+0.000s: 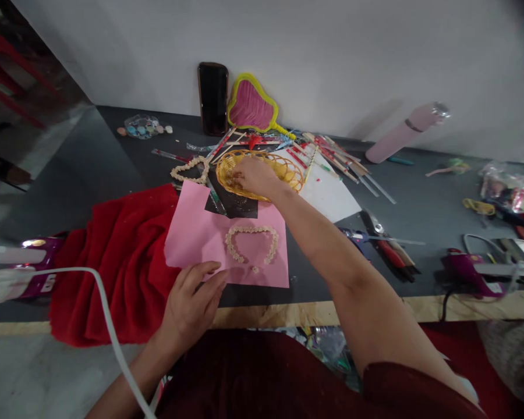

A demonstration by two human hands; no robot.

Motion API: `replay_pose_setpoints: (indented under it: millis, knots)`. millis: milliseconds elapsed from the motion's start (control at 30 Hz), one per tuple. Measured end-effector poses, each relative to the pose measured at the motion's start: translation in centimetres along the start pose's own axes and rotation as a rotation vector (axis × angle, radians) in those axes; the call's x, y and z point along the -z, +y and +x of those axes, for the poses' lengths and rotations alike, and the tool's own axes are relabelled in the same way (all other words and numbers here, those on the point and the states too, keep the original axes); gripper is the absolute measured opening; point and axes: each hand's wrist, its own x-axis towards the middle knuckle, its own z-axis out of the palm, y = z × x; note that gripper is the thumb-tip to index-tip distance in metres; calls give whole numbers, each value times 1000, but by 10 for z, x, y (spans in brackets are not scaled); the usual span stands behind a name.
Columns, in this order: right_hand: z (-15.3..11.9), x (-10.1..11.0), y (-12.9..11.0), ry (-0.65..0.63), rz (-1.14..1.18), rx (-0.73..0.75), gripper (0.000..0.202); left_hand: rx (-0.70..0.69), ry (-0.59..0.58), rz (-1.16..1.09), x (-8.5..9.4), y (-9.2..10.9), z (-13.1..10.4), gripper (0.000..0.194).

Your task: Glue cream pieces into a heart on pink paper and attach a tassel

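My right hand [255,176] reaches into a yellow wicker basket [293,174]. Its fingers point down and are drawn together; whatever they pinch is hidden. At the near edge of a pink sheet of paper [192,233] rests my left hand [196,297], fingers stretched out and holding nothing. Between the hands, an open curve of small pale beads or flowers [251,229] lies on the paper, with one loose piece [255,269] below its gap. Left of the basket lies a similar closed, pale beaded shape [192,169].
A phone [213,99] and a yellow-rimmed pink fan shape [253,105] lean on the wall. Sticks [332,154] lie behind the basket, a pink bottle [406,132] to their right. Pliers [388,244] lie right of my forearm, red cloth [122,250] at left. A white cable [109,320] crosses in front.
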Motion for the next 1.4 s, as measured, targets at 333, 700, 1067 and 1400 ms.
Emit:
replay_pose_setpoints:
  millis: [333, 700, 1067, 1400]
  knots:
    - [-59, 58, 16, 634, 451, 45, 22, 173, 56, -173, 12, 19, 21, 28]
    - [-250, -3, -54, 354, 585, 62, 14, 478, -252, -777, -31, 71, 33, 19]
    - [-274, -33, -23, 431, 833, -232, 17, 218, -62, -130, -18, 43, 37, 16]
    - [-298, -35, -40, 396, 902, -184, 14, -29, -291, 228, -35, 55, 37, 22]
